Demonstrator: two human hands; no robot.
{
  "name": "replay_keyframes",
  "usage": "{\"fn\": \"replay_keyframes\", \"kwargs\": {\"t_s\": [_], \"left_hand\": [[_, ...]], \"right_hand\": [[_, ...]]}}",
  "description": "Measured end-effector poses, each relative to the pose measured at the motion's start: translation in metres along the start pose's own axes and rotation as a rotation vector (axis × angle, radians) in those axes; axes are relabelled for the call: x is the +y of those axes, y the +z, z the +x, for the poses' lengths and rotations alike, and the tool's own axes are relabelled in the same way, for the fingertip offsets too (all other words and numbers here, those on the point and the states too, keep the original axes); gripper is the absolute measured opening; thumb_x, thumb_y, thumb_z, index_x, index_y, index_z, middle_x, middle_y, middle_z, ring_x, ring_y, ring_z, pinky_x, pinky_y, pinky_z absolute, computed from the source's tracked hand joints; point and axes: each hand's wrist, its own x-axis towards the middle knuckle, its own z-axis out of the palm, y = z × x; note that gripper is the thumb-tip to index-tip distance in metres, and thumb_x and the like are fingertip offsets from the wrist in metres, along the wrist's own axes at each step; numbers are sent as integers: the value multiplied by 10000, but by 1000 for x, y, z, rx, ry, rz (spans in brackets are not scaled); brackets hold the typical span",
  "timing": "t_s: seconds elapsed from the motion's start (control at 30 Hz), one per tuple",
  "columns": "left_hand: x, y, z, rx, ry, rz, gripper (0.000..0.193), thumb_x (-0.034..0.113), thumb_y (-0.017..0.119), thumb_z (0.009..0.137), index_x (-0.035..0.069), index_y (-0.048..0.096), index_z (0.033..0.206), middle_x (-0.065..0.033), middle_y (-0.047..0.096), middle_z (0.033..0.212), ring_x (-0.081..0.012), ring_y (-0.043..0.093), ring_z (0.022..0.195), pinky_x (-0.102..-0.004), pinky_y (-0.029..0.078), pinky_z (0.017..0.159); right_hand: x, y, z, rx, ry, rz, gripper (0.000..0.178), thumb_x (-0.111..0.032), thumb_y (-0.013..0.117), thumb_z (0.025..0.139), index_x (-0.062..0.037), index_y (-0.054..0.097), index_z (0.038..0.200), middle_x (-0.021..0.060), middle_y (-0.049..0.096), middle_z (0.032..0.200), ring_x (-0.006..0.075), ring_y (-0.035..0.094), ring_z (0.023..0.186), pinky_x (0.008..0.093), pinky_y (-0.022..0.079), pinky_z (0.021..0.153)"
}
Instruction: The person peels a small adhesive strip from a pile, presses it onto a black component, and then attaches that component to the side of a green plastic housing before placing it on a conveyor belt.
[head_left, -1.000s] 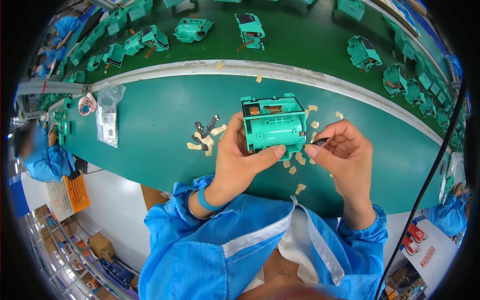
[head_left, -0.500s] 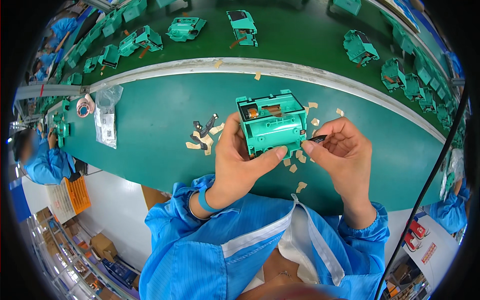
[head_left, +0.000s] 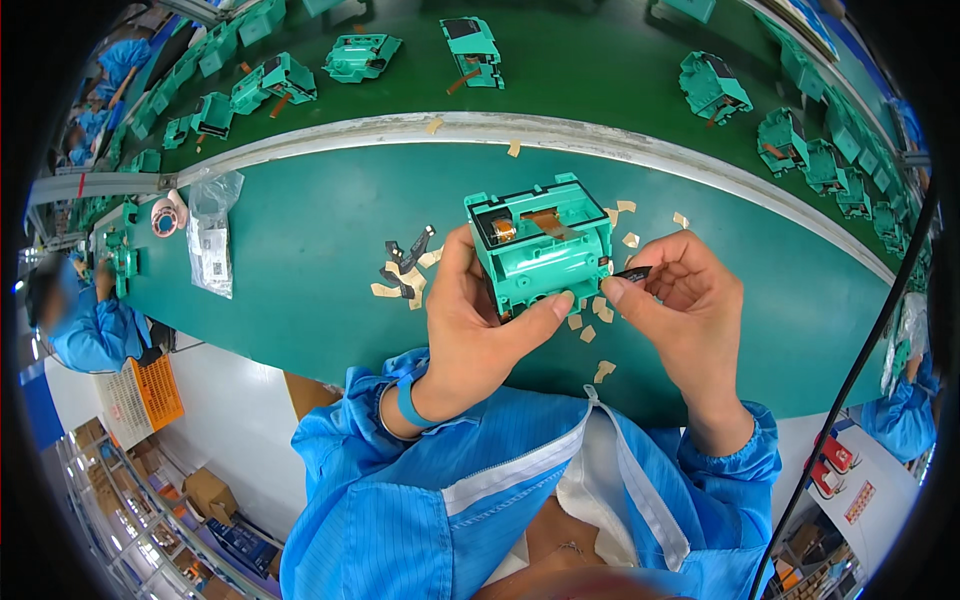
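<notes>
My left hand (head_left: 478,322) grips a teal plastic housing (head_left: 540,245) from below, thumb on its front lower edge, holding it just above the green table (head_left: 300,270). An orange flat cable and a small copper-coloured part show inside the housing's open top. My right hand (head_left: 678,300) pinches a small thin black piece (head_left: 630,273) between thumb and forefinger, right beside the housing's right side. Small tan backing scraps (head_left: 592,320) lie on the table under and around both hands. A few black strips (head_left: 405,262) lie just left of my left hand.
A dark green conveyor belt (head_left: 600,90) behind the table carries several more teal housings (head_left: 712,86). A clear plastic bag (head_left: 212,235) and a tape roll (head_left: 165,216) lie at the table's left. Other people in blue sleeves (head_left: 95,335) sit at the left and right edges.
The housings on the belt have shifted along it. My hands and the held housing have stayed almost in place, the right hand keeping its pinch on the black piece.
</notes>
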Motion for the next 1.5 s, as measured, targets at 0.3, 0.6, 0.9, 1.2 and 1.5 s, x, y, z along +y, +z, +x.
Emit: {"fn": "replay_keyframes", "kwargs": {"t_s": [0.3,0.6,0.9,1.2,1.5], "left_hand": [[-1,-8,2,-25,-2,36,556,-42,673,764,-18,374,1233,-127,553,1144,-177,577,1037,-311,507,842],[-20,-21,0,-123,-267,-413,458,156,584,861,-25,422,1249,-165,585,1140,-268,611,1007,-421,516,863],[-24,-23,-3,-147,-206,-484,558,24,558,869,57,275,1349,-148,495,1259,-263,539,1134,-422,478,930],[-31,-20,-3,-192,-218,-586,549,124,541,914,87,244,1374,-130,484,1272,-280,528,1147,-451,470,939],[-34,-17,-1,-221,-249,-698,528,204,533,927,55,271,1360,-158,496,1249,-273,568,1085,-388,528,859]], "right_hand": [[4,-6,3,-43,72,36,210,35,706,759,14,569,916,53,620,786,87,590,662,204,454,569],[1,-14,-4,-209,107,201,315,-219,564,924,15,566,1134,51,600,842,89,550,719,236,452,662],[5,-4,-12,46,-464,-171,306,-170,728,763,-40,623,1019,61,560,910,163,520,763,276,434,649],[11,7,-8,24,-455,-165,111,-51,716,747,-35,650,834,84,550,849,194,506,746,287,413,638],[17,14,-8,122,-570,-206,134,-35,732,715,-24,656,825,79,561,793,194,508,705,284,383,606]]}}
